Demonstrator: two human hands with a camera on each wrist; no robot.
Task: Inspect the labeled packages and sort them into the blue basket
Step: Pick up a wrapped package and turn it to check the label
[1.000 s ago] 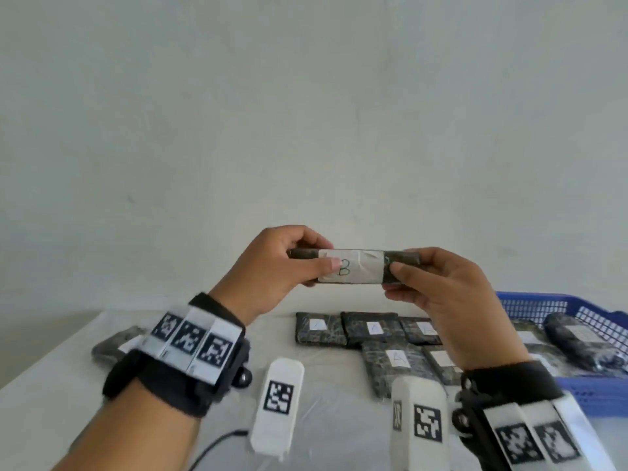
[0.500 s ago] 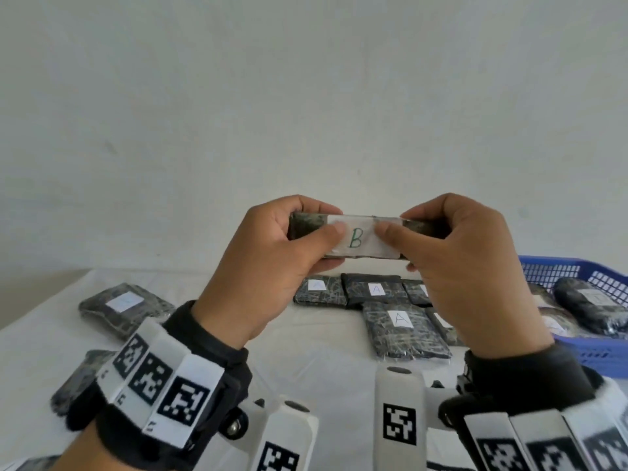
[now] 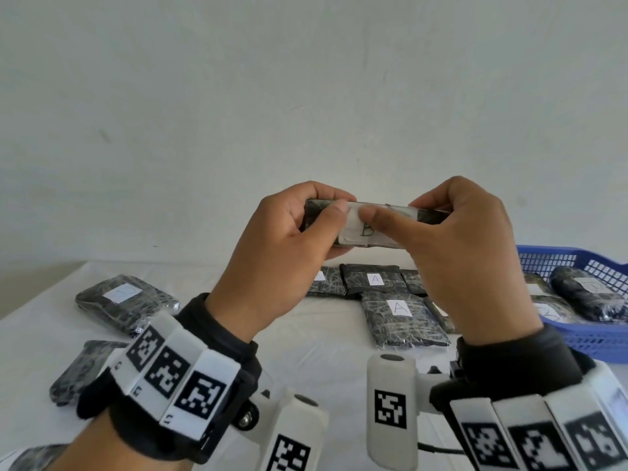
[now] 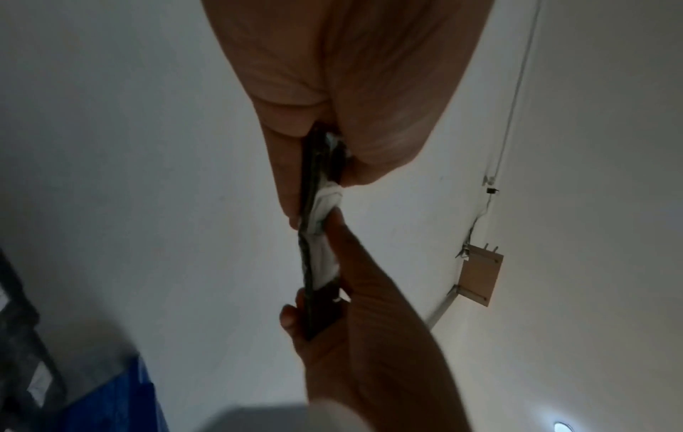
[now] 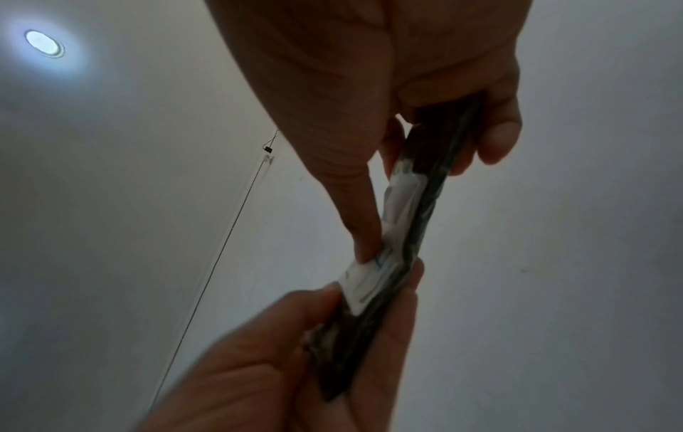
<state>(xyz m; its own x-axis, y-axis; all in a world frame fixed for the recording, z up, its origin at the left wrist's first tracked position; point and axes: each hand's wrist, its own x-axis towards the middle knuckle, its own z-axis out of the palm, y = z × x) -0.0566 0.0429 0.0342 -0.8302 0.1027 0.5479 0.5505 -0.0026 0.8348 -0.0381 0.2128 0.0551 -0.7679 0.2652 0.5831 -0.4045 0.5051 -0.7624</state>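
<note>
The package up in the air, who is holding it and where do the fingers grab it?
Both hands hold the package marked B: the left hand pinches its left end, the right hand its right end, thumbs on the white label.

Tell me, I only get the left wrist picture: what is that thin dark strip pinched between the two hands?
Observer: A flat dark package. The head view shows its white label facing the person, marked B.
Operator: And the blue patch in my lower corner?
Observer: A blue basket on the person's right, with a few wrapped packs already inside.
Operator: Are any others waiting?
Observer: Yes, several lie on the white table; two labelled packs there read A.
</note>
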